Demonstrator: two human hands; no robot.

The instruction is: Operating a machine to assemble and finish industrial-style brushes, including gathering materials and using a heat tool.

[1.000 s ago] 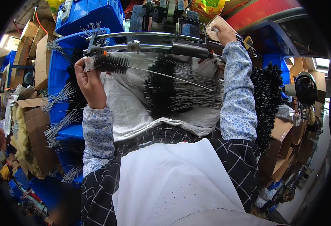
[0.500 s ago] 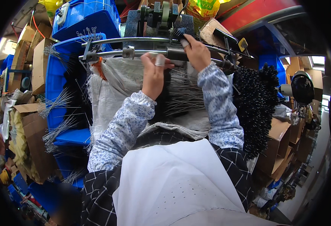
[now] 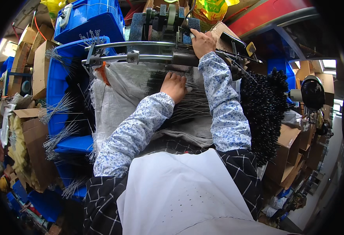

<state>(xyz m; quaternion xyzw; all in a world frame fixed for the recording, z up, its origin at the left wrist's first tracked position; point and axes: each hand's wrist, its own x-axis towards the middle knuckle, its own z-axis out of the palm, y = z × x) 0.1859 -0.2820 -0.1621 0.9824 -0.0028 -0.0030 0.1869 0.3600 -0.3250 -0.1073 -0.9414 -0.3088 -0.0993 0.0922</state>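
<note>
At the machine's far side, my right hand (image 3: 204, 44) is closed, pinching a small black-bristled wire brush (image 3: 184, 30) close to the pale wheel (image 3: 172, 16). Tape wraps a fingertip of that hand. My left hand (image 3: 174, 87) lies lower, over my lap, its fingers curled down onto a heap of thin wire-stemmed brushes (image 3: 193, 105). Whatever the left fingers grip is hidden beneath them. Black bristle ends (image 3: 154, 80) show just left of that hand. The heap rests on a grey-white cloth (image 3: 117, 92). Two metal rails (image 3: 156, 57) run crosswise between lap and wheel.
Blue bins (image 3: 58, 98) with bundles of wire stems stand at left, and a blue crate (image 3: 89, 21) sits behind them. A large mass of black bristle brushes (image 3: 263, 111) lies right of my right forearm. Cardboard boxes (image 3: 291, 145) stand farther right.
My left hand has come down from the rail onto the wire-stemmed brushes. My right hand has shifted slightly up and away, toward the wheel, still holding the small brush.
</note>
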